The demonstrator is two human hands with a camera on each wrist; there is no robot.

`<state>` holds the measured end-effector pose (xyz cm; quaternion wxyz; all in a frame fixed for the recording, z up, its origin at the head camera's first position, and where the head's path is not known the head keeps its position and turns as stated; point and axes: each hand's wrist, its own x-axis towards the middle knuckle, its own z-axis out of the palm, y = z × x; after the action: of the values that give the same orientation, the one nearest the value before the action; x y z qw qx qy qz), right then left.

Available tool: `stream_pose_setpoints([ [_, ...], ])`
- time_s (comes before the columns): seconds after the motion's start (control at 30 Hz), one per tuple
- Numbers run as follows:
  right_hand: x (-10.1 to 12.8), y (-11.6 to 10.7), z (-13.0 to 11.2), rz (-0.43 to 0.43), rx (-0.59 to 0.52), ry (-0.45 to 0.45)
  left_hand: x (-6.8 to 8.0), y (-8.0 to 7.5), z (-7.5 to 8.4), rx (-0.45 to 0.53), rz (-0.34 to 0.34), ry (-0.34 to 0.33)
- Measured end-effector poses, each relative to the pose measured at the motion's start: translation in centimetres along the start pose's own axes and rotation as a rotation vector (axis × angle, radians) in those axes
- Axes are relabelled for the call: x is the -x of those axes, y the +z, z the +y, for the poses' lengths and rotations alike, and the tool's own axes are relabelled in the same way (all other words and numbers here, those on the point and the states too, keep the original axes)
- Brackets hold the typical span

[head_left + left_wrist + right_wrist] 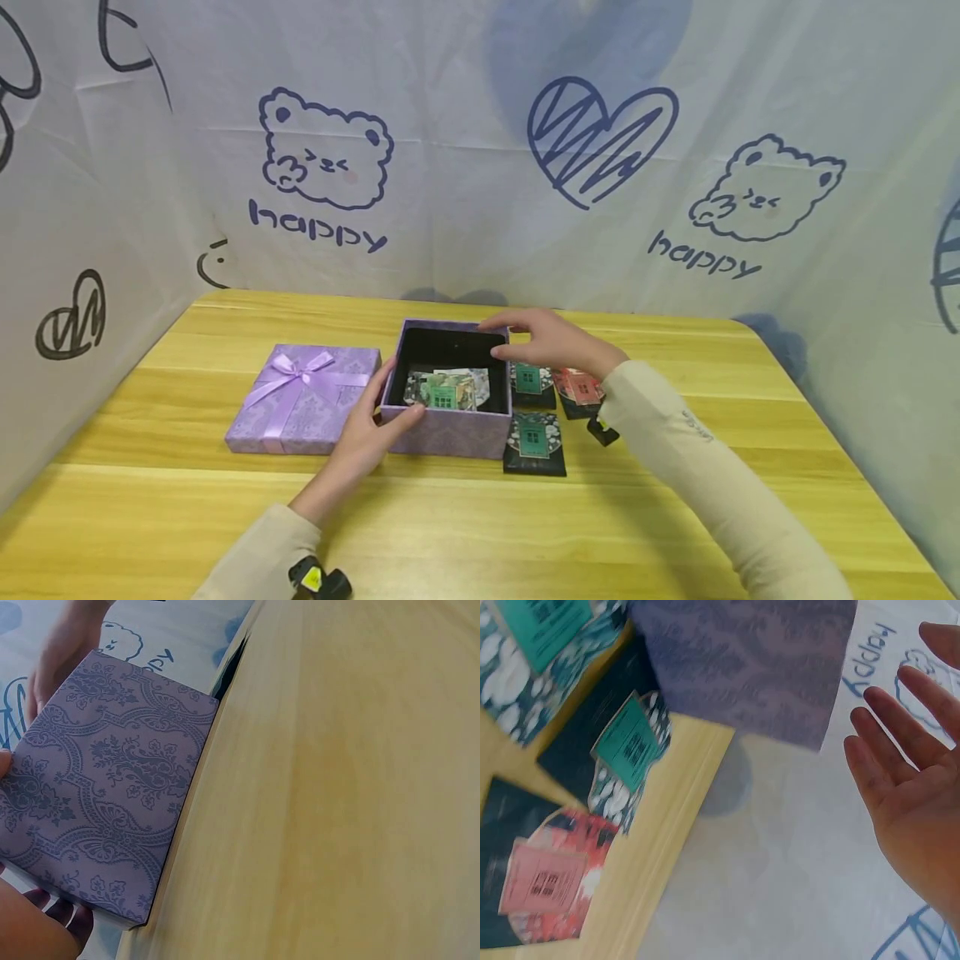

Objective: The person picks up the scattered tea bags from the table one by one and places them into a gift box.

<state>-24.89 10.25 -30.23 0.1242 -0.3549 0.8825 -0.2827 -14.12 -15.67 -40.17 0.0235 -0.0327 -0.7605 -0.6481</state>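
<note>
A purple patterned gift box (450,433) stands uncovered in the middle of the table, its inside black. Printed packets (447,392), one with a green label, lie at the front of the inside. My left hand (367,429) holds the box at its front left corner, thumb near the front rim and fingers along the left side. The left wrist view shows curled fingertips (79,926) at the box's edge. My right hand (551,337) is over the box's back right corner. Its fingers are spread and hold nothing in the right wrist view.
Left of the box lies its purple lid (315,400) with a ribbon bow. To the right lie two packets with green labels, one nearer (533,444) and one farther back (532,382), and a red-labelled packet (579,392). Printed cloth (465,167) hangs behind the wooden table (480,533).
</note>
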Motion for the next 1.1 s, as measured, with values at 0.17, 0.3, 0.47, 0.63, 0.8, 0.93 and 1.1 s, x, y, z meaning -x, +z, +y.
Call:
stream_pose_setpoints([
  [0.17, 1.2, -0.6, 1.4, 0.038, -0.044, 0.020, -0.1, -0.1, -0.2, -0.021, -0.003, -0.005],
  [0.3, 2.0, -0.9, 2.6, 0.067, -0.042, 0.035, -0.1, -0.1, -0.2, -0.027, -0.006, -0.004],
  [0.47, 2.8, -1.0, 4.4, 0.083, -0.011, 0.066, -0.1, -0.1, -0.3, -0.026, -0.003, 0.003],
  [0.63, 3.7, -0.9, 6.2, 0.080, -0.009, 0.090, -0.2, -0.1, -0.4, -0.029, -0.003, 0.003],
  [0.8, 4.5, -0.6, 7.9, 0.069, -0.007, 0.120, -0.2, -0.1, -0.3, -0.033, -0.003, 0.002],
  [0.93, 5.0, 0.0, 9.2, 0.053, -0.029, 0.170, -0.1, -0.1, -0.1, -0.033, -0.005, 0.004],
  [1.1, 5.5, 0.9, 10.6, 0.039, -0.070, 0.240, -0.1, -0.1, -0.1, -0.015, -0.010, 0.004],
])
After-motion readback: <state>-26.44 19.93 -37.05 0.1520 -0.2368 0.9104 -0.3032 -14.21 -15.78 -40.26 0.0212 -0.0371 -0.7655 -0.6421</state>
